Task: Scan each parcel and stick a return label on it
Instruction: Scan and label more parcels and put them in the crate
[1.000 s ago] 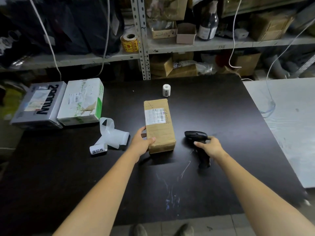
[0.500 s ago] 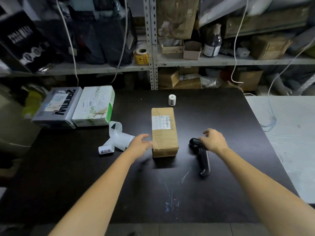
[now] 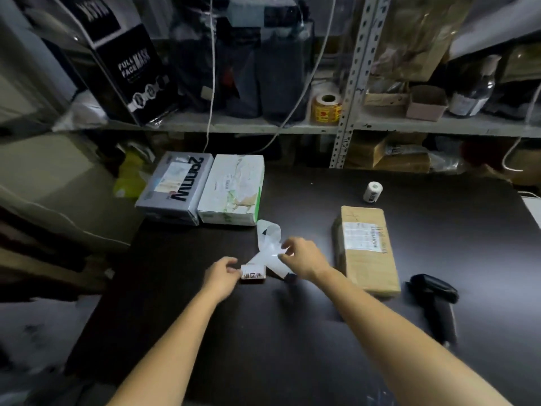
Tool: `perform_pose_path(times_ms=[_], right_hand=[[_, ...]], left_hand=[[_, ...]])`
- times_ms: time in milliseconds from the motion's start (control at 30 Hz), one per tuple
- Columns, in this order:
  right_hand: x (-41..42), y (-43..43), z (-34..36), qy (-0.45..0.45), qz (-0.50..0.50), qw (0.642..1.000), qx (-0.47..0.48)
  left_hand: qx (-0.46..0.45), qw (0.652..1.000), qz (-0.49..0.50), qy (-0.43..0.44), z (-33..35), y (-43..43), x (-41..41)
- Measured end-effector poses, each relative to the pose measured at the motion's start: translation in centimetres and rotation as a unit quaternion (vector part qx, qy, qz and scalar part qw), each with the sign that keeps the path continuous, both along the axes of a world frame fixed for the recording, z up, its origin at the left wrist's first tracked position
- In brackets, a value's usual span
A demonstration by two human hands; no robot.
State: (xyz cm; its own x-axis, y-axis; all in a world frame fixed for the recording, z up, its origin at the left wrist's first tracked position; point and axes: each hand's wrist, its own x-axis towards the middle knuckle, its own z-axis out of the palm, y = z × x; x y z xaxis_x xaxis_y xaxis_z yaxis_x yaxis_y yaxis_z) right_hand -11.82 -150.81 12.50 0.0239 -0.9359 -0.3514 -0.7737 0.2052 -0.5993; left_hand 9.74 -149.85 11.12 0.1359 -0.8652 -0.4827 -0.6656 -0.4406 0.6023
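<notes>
Left hand (image 3: 223, 277): forearm reaches in from the lower left. Palm faces right, fingers curled, thumb and fingertips pinching the left edge of the label (image 3: 253, 275). Slightly blurred.

Right hand (image 3: 304, 259): forearm comes up from the lower right, angled left across the table (image 3: 292, 341). Back of hand faces the camera. Thumb and forefinger are closed on the strip (image 3: 270, 244) at its middle, the other fingers curled beneath.

Label: white with black characters and a red lower edge, at the near end of the strip, low over the table between the two hands.

Strip: pale, translucent backing, looped at its far end, just in front of the two boxes.

Parcel (image 3: 366, 253): brown, taped, lying flat to the right of the right hand, not touched. Its white shipping label faces up.

Scanner (image 3: 436, 301): black, lying on its side near the parcel's near right corner, apart from both hands.

Label roll (image 3: 372, 192): small, white, beyond the parcel.

Grey box (image 3: 175, 189) and white box (image 3: 232, 190): side by side, touching, at the table's far left.

Shelf (image 3: 263, 127): behind the table, holding a yellow tape roll (image 3: 327, 108).
</notes>
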Motion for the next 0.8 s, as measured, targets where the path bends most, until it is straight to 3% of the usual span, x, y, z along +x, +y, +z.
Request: perform_pose_path(times_ms=[167, 267, 467, 667, 800], right_hand=[[4.9, -0.8, -6.5, 0.003, 0.014, 0.995, 0.094], [6.0, -1.2, -8.1, 0.000, 0.017, 0.995, 0.097], [5.5, -2.7, -6.6, -0.097, -0.064, 0.990, 0.080], [4.3, -3.7, -3.5, -0.106, -0.088, 0.987, 0.088], [3.8, -3.6, -1.3, 0.024, -0.070, 0.997, -0.004]], left_hand=[[0.021, 0.999, -0.032, -0.005, -4.8, -1.2, 2.4], [-0.004, 0.998, -0.060, -0.007, -5.9, -1.8, 2.3], [-0.066, 0.994, -0.043, 0.078, -4.7, -3.8, 2.2], [-0.081, 0.985, -0.064, 0.136, -1.9, -5.0, 1.4], [-0.090, 0.983, -0.062, 0.151, -0.8, -5.1, 0.4]])
